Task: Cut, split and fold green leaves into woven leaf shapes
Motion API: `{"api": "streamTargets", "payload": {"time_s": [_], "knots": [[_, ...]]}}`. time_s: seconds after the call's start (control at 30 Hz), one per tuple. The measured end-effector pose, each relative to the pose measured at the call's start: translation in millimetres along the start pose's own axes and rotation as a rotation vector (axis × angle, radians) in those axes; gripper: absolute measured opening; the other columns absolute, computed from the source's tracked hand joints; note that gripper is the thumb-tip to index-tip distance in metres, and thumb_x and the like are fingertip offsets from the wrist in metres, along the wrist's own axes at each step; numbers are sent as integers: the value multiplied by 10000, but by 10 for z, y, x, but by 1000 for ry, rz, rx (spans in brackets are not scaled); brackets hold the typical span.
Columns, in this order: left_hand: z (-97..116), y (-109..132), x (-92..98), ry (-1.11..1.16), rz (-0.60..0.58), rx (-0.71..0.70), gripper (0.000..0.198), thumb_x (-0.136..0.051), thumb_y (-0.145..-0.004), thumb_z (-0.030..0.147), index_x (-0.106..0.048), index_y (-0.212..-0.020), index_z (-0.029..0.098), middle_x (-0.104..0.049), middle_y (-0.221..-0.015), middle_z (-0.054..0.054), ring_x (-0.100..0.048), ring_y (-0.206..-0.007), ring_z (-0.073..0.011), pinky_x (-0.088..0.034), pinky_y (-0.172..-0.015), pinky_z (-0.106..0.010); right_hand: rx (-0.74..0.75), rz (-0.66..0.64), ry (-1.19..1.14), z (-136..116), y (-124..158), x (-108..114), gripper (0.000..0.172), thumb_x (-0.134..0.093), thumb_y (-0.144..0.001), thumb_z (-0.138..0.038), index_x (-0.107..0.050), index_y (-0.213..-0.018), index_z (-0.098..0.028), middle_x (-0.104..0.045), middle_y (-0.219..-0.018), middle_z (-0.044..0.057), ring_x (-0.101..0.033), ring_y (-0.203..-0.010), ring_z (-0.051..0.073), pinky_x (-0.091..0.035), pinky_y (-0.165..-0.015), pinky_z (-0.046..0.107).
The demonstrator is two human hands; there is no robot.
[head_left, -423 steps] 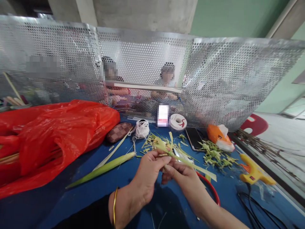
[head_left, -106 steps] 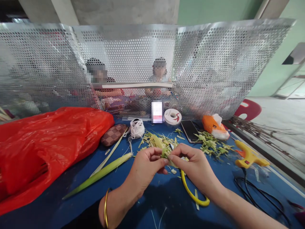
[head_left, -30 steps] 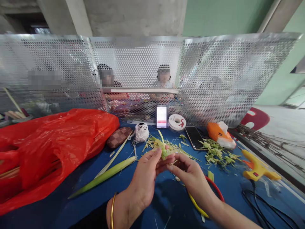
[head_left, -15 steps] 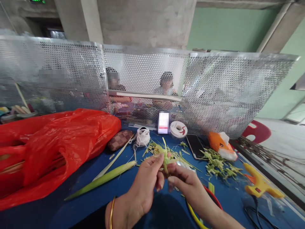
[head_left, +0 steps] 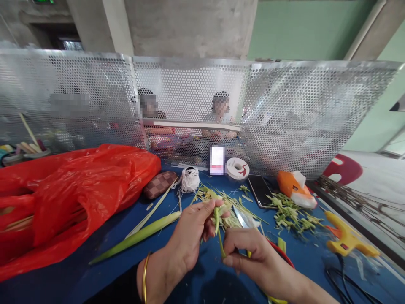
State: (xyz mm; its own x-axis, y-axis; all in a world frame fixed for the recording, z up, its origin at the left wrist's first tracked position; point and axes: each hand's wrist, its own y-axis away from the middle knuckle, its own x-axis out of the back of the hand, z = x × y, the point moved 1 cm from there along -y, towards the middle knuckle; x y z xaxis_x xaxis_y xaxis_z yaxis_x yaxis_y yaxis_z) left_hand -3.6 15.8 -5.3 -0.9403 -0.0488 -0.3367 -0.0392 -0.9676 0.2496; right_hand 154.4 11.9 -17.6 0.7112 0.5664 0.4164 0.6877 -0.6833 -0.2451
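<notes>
My left hand (head_left: 193, 230), a gold bangle at its wrist, pinches a small piece of folded green leaf strip (head_left: 217, 219) between thumb and fingers. From that piece a thin strip end runs down to my right hand (head_left: 249, 253), where thumb and bent forefinger are closed on it. Just beyond my fingers lie a knife blade (head_left: 241, 217) and a litter of thin leaf scraps (head_left: 232, 202). A long pointed green leaf bundle (head_left: 142, 236) rests on the blue table left of my left hand.
A red plastic bag (head_left: 79, 181) covers the left side. Behind stand white string (head_left: 190, 179), a ribbon spool (head_left: 237, 168) and a phone (head_left: 261, 191). At right are leaf trimmings (head_left: 292, 213), tissues (head_left: 295, 188) and a yellow glue gun (head_left: 346, 236). People sit behind the perforated screen (head_left: 193, 88).
My right hand has moved down and away from my left, drawing the strip end downward between them. The knife blade behind them shows more clearly.
</notes>
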Motion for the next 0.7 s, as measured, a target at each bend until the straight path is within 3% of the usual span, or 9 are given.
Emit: {"api": "streamTargets", "payload": {"time_s": [0.1,0.2,0.3,0.4,0.53,0.6,0.7], "knots": [[1,-8,3,-48,25,-36,328,-660,-777,436,-723,-913,144,-658,-641,-27,-396,-404,-51,-214,-405,-197,-51,-65,1,-5,-2,34,243,-577,-887,-275,-563,-656,-200,-524,-617,-36,-494,-570,107,-392,-583,241],[18,-30,14,-104,56,-75,348,-664,-768,449,-734,-920,144,-651,-598,-27,-419,-391,-64,-210,-402,-210,-94,-23,209,2,-4,95,168,-588,-870,-247,-586,-706,-212,-587,-682,-13,-537,-630,137,-409,-611,265],[25,-33,1,-180,58,-83,327,-659,-773,448,-743,-860,145,-599,-492,-6,-409,-367,-73,-217,-399,-215,-94,262,376,1,-1,172,150,-592,-867,-276,-572,-729,-219,-601,-695,1,-552,-641,159,-421,-609,285],[-8,-13,-36,-246,24,-63,328,-637,-789,466,-729,-773,152,-483,-371,33,-373,-343,-78,-225,-399,-216,-2,543,446,-27,7,209,105,-609,-857,-295,-564,-797,-223,-604,-757,21,-571,-702,180,-449,-649,304],[-85,15,-78,-305,-83,-9,382,-626,-781,531,-669,-685,164,-464,-359,42,-363,-327,-74,-217,-401,-221,115,503,448,-39,-7,158,84,-627,-844,-233,-628,-928,-232,-639,-919,63,-601,-860,218,-475,-747,338],[-103,25,-93,-304,-150,13,388,-625,-783,535,-647,-664,166,-477,-387,41,-399,-347,-74,-214,-410,-220,106,496,401,-24,-15,131,55,-591,-868,-223,-645,-858,-228,-638,-851,53,-606,-814,206,-480,-722,332],[-94,34,-114,-270,-213,36,322,-685,-749,479,-686,-708,160,-562,-507,24,-429,-410,-61,-224,-434,-212,21,548,228,0,-25,126,141,-563,-879,-236,-627,-755,-214,-618,-780,37,-598,-724,174,-489,-637,289]]}}
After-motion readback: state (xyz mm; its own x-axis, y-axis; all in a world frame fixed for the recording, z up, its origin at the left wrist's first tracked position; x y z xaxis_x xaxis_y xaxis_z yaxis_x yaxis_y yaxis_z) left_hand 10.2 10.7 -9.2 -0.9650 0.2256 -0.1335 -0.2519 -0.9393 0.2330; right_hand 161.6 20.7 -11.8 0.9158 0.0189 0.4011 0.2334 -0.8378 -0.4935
